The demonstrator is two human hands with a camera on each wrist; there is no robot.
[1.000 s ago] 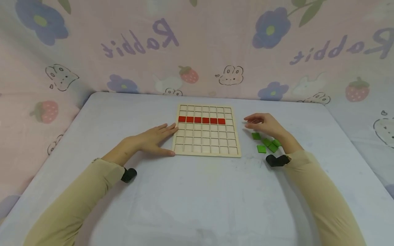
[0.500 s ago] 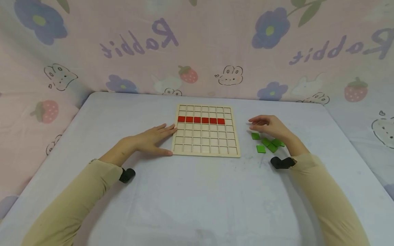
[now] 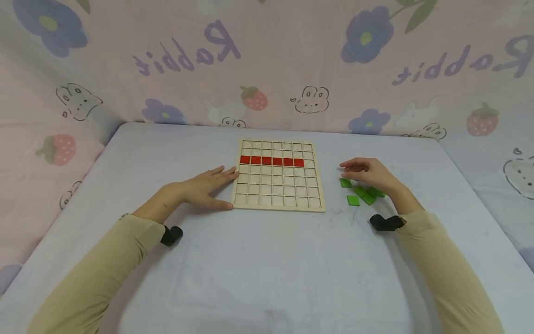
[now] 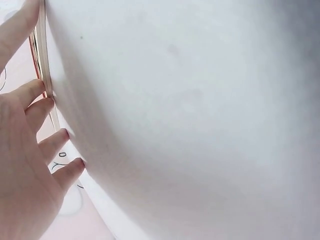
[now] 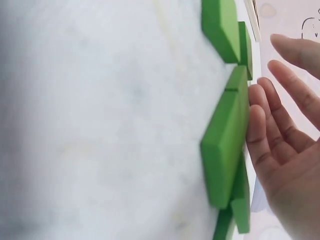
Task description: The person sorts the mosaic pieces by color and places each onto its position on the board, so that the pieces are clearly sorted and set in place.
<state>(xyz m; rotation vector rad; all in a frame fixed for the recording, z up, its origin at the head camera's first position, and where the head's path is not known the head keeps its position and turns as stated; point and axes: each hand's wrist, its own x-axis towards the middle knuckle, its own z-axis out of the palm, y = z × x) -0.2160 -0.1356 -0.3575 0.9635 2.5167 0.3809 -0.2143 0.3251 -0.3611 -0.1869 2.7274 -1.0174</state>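
A wooden grid board (image 3: pixel 278 185) lies flat on the white table, with a row of red square tiles (image 3: pixel 266 160) in its third row from the top; the cell at the right end of that row shows bare wood. My left hand (image 3: pixel 204 188) rests with spread fingers along the board's left edge, the thumb at the lower left corner. In the left wrist view its fingertips sit by the board's side. Several green square tiles (image 3: pixel 353 200) lie loose to the right of the board. Over them hovers my right hand (image 3: pixel 371 174), fingers loosely bent, nothing between thumb and forefinger.
The white-covered table (image 3: pixel 267 269) spreads in front of the board and to both sides. A printed cloth (image 3: pixel 275 55) hangs behind it. Each wrist carries a black camera mount, such as the one at the right wrist (image 3: pixel 385 222).
My right hand has moved a little to the right and nearer, away from the board and over the green tiles. The left hand stays at the board's edge.
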